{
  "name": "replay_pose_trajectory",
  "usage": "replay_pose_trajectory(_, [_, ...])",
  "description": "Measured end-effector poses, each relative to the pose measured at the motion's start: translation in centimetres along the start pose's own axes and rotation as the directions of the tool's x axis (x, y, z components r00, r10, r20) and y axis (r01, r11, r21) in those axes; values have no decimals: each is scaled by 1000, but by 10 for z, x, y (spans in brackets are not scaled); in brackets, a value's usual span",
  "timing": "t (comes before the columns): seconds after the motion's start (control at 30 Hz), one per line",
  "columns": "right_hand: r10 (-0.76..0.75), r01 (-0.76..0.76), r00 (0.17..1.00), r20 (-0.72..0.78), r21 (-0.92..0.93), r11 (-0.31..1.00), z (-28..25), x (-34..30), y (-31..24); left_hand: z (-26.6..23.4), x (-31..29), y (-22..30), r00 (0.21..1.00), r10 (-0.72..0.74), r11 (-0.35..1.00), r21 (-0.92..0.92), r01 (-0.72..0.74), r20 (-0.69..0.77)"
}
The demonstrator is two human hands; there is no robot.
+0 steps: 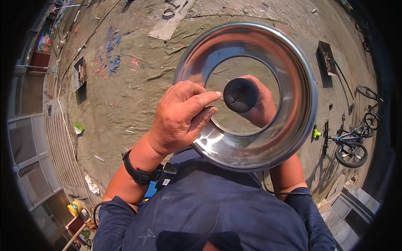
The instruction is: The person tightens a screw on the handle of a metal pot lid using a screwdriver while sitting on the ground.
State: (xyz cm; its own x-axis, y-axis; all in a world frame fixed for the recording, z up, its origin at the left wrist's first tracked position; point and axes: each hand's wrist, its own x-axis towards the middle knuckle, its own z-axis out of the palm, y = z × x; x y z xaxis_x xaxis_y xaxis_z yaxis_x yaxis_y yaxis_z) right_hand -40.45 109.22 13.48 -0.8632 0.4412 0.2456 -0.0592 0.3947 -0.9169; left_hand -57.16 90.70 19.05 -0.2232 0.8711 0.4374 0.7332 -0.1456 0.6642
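In front of my chest is a wide, shiny metal ring [293, 104] with a raised rim and a large round hole. Through that hole I see my right hand [263, 104], fingers wrapped round a black, round-ended object [240, 95] with a small mark at its middle. My right forearm passes beneath the ring. Over the ring's left side is my left hand [180, 115], its fingers curled and its thumb and index finger close together, pointing toward the black object. Whatever lies between those fingertips, if anything, is too small to make out.
Green-brown sheeting [121, 100] covers the ground, with blue scraps [112, 52] on it. A metal box [79, 74] stands left and another box [325, 58] right. Bicycles [351, 154] are at the far right, near a lime-green tool [316, 133]. A board [171, 21] lies ahead.
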Motion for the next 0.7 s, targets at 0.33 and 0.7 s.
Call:
replay_pose_trajectory(0.33, [-12,10,1000,-20,-104,995,25,217,53,-58,138,-169,997,74,995,70,-76,27])
replay_pose_trajectory(0.7, [232,-235,972,34,97,967,41,394,105,-139,248,-295,997,-70,997,27,71,-26])
